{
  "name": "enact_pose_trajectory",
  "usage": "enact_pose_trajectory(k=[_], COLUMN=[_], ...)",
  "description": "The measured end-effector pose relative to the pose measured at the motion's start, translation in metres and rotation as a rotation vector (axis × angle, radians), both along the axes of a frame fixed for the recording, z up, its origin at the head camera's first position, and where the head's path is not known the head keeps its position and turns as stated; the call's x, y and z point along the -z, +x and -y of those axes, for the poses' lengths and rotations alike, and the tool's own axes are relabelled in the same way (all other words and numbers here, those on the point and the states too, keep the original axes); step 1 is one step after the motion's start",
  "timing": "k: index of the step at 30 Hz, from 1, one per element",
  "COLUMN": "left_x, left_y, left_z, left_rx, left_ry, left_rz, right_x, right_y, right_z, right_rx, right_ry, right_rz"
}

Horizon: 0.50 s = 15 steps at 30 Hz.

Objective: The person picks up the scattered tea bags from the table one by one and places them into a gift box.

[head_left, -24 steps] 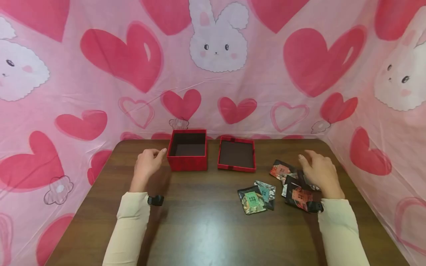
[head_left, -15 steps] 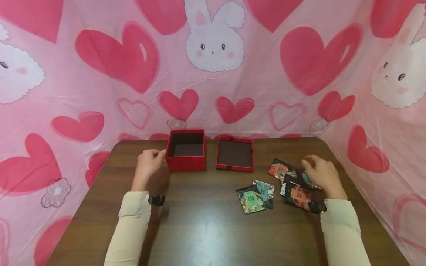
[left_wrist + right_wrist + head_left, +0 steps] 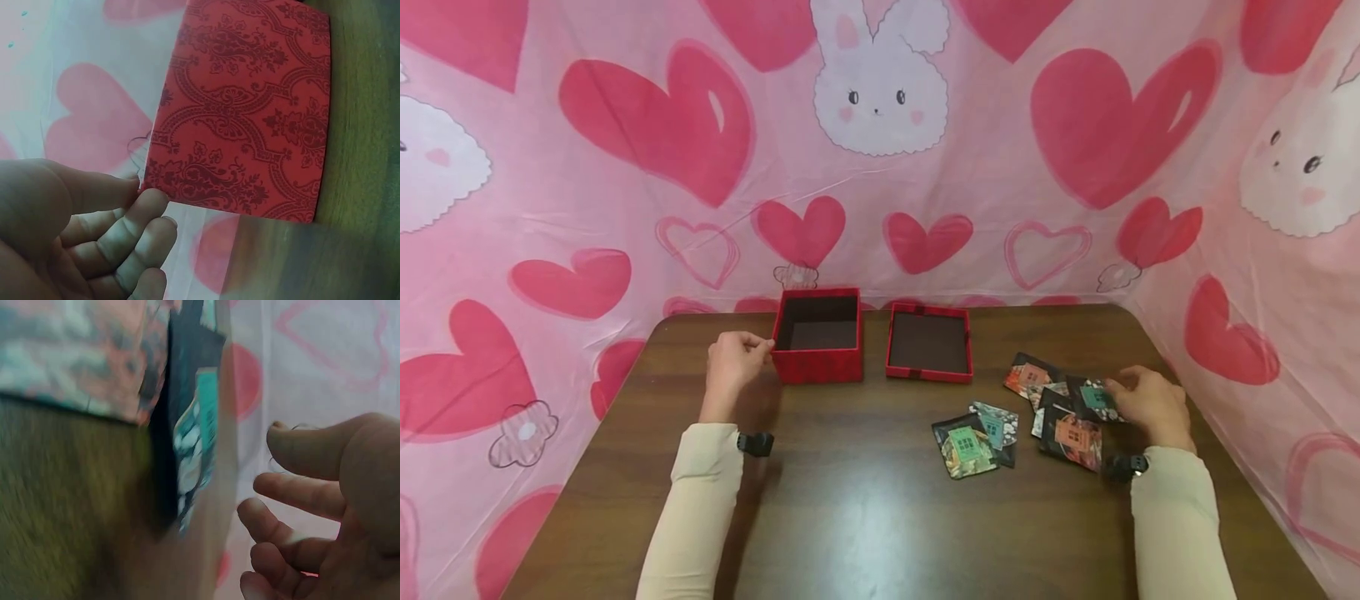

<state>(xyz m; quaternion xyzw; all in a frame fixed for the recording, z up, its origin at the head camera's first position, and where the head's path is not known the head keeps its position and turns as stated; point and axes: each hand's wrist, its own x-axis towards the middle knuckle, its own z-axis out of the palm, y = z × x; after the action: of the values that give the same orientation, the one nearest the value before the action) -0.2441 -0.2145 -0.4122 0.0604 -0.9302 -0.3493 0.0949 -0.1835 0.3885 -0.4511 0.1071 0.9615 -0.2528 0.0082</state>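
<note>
We logged the right hand [image 3: 1153,407] as relaxed, fingers bent, with a narrow gap between thumb and forefinger and nothing held in it. The teal-labelled sachet [image 3: 1093,398] lay on the counter [image 3: 850,533] just left of those fingertips, overlapping its neighbours. In the head view thumb and sachet edge overlapped; in the right wrist view we saw a gap, so we recorded them as apart. The sachet looked nearly square, so we assigned it no long axis.

The right hand was clearly the nearer. We found the left hand [image 3: 735,364] well apart, pinching an upper corner of the open red patterned box [image 3: 820,367], which stood just to its right.

We placed one orange-labelled sachet [image 3: 1078,435] left of the right hand and closer to the person. Farther left of that hand lay the green-labelled sachet [image 3: 966,446] and the blue-labelled sachet [image 3: 1000,427], overlapping, with the box lid [image 3: 929,342] beyond them.
</note>
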Motion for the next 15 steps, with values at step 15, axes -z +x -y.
enact_pose_trajectory(k=[15], left_x=[0.001], left_y=[-0.004], left_z=[-0.001], left_rx=[-0.014], left_ry=[-0.008], left_rz=[0.032], right_x=[0.017], right_y=[-0.013], right_z=[-0.019], right_rx=[0.135], right_ry=[-0.084], right_rz=[0.095])
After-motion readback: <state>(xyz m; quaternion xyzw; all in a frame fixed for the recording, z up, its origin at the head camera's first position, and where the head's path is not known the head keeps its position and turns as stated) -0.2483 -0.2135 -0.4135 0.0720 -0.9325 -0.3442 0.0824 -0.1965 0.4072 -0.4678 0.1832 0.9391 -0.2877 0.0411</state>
